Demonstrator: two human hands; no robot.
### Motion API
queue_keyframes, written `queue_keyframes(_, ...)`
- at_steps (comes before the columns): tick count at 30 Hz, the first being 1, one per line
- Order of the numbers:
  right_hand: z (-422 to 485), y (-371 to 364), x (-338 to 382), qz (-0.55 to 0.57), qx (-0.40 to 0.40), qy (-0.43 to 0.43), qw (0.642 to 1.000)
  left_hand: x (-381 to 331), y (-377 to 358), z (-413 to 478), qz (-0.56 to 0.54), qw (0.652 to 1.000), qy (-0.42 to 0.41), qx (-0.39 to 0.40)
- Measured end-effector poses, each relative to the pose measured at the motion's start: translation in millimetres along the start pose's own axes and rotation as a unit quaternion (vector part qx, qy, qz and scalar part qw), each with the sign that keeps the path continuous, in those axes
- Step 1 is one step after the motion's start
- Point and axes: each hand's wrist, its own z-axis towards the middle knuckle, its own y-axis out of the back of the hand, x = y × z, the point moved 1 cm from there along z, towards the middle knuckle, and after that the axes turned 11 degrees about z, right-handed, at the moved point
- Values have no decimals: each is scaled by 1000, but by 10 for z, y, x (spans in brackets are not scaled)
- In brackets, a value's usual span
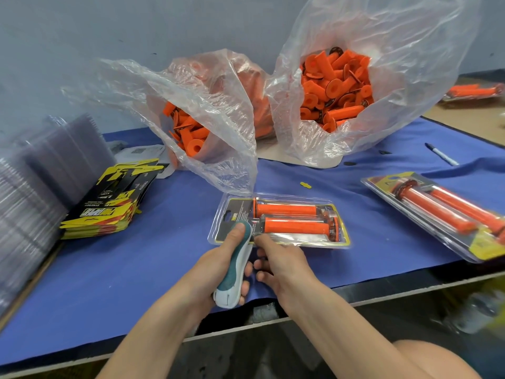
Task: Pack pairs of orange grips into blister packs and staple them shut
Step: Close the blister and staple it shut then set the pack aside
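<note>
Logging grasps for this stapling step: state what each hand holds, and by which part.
Left hand grips the teal-and-white stapler round its body, thumb on its top front. Right hand pinches the blister pack at its near edge, beside the stapler's head.

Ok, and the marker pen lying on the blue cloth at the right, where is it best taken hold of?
Pinch the marker pen at the middle of its white barrel, coming from straight above. It lies flat on the blue cloth, slim and round, with bare cloth along both long sides, so two fingertips can likely close across it there.
</note>
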Motion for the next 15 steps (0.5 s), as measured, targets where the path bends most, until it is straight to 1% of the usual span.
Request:
queue_keyframes(7,67,22,-16,-27,4,-2,1000,7,8,47,-12,1000,-14,21)
queue_keyframes(10,91,29,-35,-39,7,-2,999,16,-12,33,-22,1000,-9,13)
queue_keyframes(15,70,-27,-121,-42,-4,57,997,2,-39,10,-62,998,-12,-22)
